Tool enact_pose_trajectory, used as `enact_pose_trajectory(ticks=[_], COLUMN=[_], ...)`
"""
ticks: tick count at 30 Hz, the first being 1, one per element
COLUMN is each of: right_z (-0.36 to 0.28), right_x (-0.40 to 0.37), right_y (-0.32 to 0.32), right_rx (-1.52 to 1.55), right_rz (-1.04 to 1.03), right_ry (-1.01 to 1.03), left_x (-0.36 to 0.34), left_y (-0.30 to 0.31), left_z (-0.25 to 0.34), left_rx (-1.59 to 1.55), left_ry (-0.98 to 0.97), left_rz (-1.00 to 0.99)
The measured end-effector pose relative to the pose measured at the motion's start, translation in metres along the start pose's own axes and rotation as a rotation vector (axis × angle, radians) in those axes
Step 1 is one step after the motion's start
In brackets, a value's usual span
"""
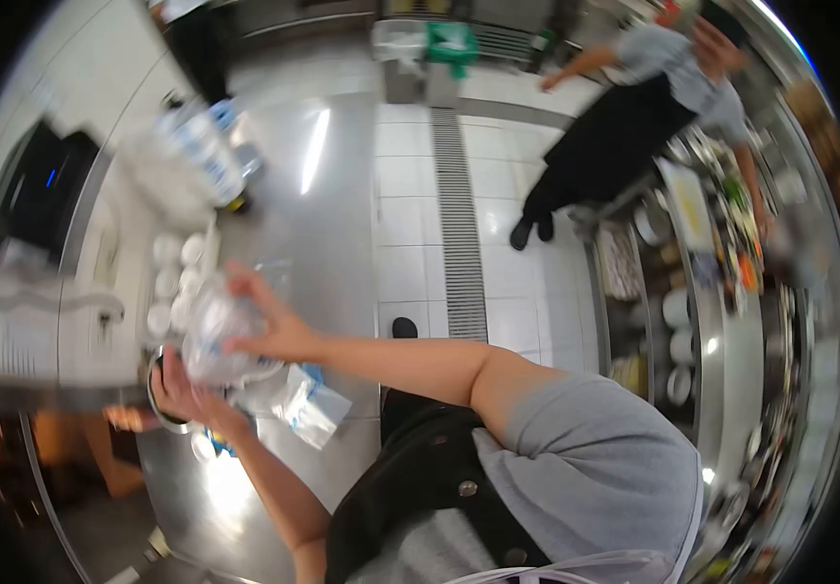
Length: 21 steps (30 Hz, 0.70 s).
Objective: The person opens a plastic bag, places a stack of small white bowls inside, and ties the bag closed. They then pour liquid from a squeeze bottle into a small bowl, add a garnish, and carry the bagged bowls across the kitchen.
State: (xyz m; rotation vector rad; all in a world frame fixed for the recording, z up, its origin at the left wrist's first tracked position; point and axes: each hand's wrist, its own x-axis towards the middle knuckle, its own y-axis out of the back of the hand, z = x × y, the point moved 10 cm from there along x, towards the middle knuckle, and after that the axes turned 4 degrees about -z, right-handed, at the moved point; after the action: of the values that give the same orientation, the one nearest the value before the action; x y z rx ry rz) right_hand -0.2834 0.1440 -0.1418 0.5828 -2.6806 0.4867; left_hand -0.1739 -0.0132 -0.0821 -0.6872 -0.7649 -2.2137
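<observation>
Between my two hands, above the steel counter point(274, 214), is a bunched clear plastic bag point(215, 336), blurred by motion. My right hand point(274, 321) grips it from the near side, thumb and fingers spread around it. Beneath and to the left, my left hand point(191, 391) supports it with its fingers curled up against the plastic. What the bag contains, if anything, I cannot make out. A round metal rim point(155, 389) shows just behind my left hand. Flat clear plastic packaging point(311, 407) with blue print lies on the counter below my hands.
White cups or tubs point(167, 282) stand along the wall, with a large plastic-wrapped pack point(201, 151) farther up. A black dispenser point(40, 200) hangs on the wall. Across the aisle, a person in a black apron point(615, 127) stands by a loaded prep counter point(688, 209). Two bins point(451, 58) stand beyond.
</observation>
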Motion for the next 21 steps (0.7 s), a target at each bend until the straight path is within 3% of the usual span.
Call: enact_pose_trajectory(ticks=[1,2,3,4,5,10,13,16,18,20,21], right_z=[-0.004,-0.006,-0.006,-0.001,0.008,-0.002,-0.023,-0.027,-0.03,-0.042,-0.041], right_x=[0.001,0.003,0.002,-0.001,-0.006,0.001,0.006,0.008,0.006,0.006,0.006], right_y=[-0.005,-0.009,-0.017,-0.022,-0.022,-0.023,-0.026,-0.037,-0.045,-0.047,-0.042], right_rx=[-0.021,-0.05,-0.081,-0.094,-0.111,-0.288,-0.471,-0.615,-0.855,-0.876,-0.628], right_rz=[-0.032,-0.063,-0.089,-0.065,-0.033,-0.107,-0.14,-0.299,-0.318,-0.351,-0.313], right_ry=[-0.028,-0.051,-0.066,-0.064,-0.055,0.028,0.134,0.006,0.174,0.277,0.184], left_x=[0.002,0.005,-0.001,-0.003,-0.008,-0.011,-0.01,-0.006,-0.004,-0.004,-0.003], left_y=[-0.005,-0.004,-0.016,-0.012,-0.011,-0.018,-0.022,-0.02,-0.015,-0.013,-0.013], left_z=[-0.008,0.004,-0.01,-0.01,-0.002,-0.029,-0.047,-0.057,-0.054,-0.043,-0.037], left_rx=[-0.155,-0.048,-0.333,-0.124,-0.166,-0.163,-0.316,-0.233,-0.115,-0.136,-0.121], left_ry=[0.058,0.042,0.138,0.151,0.161,0.158,0.286,0.284,0.203,0.197,0.186], left_rz=[0.0,-0.036,-0.003,0.111,0.261,0.246,0.275,0.261,0.317,0.301,0.307])
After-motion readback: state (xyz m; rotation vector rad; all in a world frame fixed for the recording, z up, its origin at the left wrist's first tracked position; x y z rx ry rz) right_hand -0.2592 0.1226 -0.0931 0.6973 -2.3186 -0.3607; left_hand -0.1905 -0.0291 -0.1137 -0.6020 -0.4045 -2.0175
